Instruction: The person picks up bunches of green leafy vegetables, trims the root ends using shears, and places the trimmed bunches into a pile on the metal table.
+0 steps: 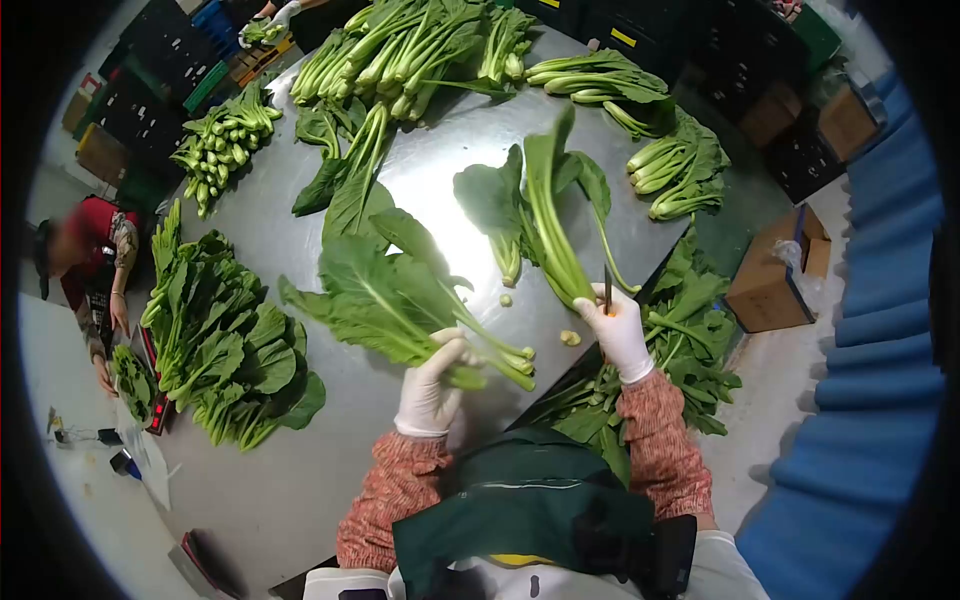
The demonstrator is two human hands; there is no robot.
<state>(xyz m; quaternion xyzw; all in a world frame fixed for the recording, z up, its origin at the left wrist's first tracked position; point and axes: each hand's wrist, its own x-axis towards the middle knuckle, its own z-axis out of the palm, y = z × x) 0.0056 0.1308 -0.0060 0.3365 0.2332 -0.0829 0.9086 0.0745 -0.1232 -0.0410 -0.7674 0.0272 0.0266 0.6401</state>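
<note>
My left hand, in a white glove, is closed around the stems of a leafy green bunch. Its leaves point to the upper left and its cut stem ends to the right. A small knife with a dark blade is gripped in my gloved right hand. Right at that hand's fingertips is the base of a large green stalk, which leans away over the metal table. Beside it lies a shorter leafy stalk. Cut stem pieces are on the metal near my right hand.
Piles of greens lie at the table's back, left and right. More leaves lie below the right edge. A cardboard box stands on the floor there. Another person works at the left by a scale.
</note>
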